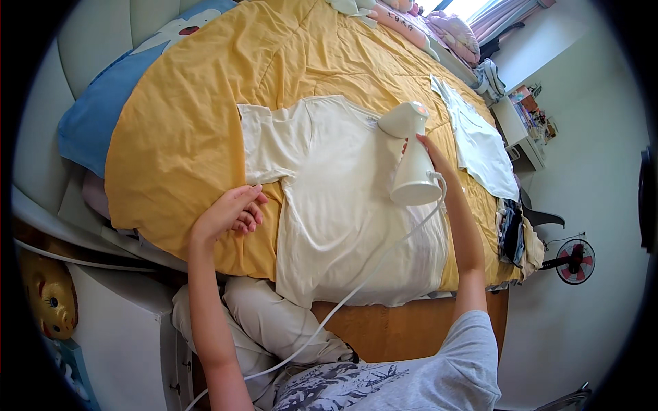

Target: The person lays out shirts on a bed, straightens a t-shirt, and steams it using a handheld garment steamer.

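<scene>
A yellow quilt covers the bed, with a blue pillow at its left edge and pink bedding at the far end. A second pale shirt lies flat on the right — beyond it, a white shelf unit. A small fan stands on the floor at right, and a yellow toy face sits near left.

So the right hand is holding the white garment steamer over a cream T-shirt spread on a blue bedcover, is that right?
Not quite: the bedcover is yellow, as the head view shows. The right hand does hold the white garment steamer over the cream T-shirt.
</scene>
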Demonstrator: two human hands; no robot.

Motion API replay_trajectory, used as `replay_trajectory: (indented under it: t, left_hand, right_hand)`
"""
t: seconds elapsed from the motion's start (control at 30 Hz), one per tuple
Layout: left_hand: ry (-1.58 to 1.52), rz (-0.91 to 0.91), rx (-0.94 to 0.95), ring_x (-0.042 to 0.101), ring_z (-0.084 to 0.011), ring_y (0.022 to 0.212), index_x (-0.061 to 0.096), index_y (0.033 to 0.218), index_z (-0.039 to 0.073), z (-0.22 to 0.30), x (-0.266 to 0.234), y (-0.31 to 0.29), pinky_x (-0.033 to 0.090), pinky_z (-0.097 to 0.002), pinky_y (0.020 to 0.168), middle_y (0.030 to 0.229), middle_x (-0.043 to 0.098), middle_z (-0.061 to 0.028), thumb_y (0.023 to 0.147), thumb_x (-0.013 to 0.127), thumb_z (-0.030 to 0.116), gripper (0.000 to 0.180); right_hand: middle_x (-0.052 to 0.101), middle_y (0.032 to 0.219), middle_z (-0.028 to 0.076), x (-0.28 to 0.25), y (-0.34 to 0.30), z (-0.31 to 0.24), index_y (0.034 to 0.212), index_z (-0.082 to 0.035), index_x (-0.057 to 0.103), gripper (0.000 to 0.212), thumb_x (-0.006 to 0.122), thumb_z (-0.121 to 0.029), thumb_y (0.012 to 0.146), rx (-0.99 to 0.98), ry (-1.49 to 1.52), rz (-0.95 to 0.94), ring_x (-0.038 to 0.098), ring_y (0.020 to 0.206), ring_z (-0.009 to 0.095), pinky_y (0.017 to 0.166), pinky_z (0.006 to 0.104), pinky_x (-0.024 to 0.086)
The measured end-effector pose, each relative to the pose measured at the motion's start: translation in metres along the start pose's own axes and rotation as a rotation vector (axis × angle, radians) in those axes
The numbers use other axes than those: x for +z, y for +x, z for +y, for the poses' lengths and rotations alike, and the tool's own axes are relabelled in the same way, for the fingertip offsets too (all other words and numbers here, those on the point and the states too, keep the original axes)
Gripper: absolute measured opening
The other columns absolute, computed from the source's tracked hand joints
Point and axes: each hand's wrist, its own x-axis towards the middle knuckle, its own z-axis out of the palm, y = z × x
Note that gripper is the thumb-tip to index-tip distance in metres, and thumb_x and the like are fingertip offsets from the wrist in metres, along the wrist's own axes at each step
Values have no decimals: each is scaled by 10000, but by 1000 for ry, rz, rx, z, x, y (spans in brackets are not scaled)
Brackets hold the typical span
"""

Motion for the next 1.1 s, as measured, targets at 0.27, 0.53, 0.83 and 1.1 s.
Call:
replay_trajectory:
  t: [0.27,0.53,0.83,1.1]
  left_hand:
    - [-11,-36,-18,468,-65,447,451,881,46,3,-4,-2,362,-165,406,591,503,-30,843,396,409,369]
    - [17,-32,57,433,-50,432,490,719,52,5,8,-8,326,-155,383,566,481,-8,843,421,373,351]
    - [132,-13,672,485,-193,950,235,1130,18,16,166,3,413,-284,782,1094,418,-142,760,583,272,568]
    - [110,95,519,463,-171,946,193,1167,41,8,201,12,420,-276,768,1040,422,-127,701,602,80,621]
  right_hand:
    - [576,729,83,2,41,-13,898,-22,523,345,484,-342,774,-107,-125,51,559,601,161,586,284,457]
    - [553,862,92,12,-13,-6,955,-9,497,354,494,-309,767,-477,124,-115,530,777,149,699,268,431]
    - [521,890,57,101,-122,22,1046,-6,440,377,538,-275,800,-559,-95,-446,490,840,110,733,245,404]
    - [526,948,133,86,-125,35,1051,7,476,441,531,-341,785,-748,-278,-482,501,876,211,764,297,395]
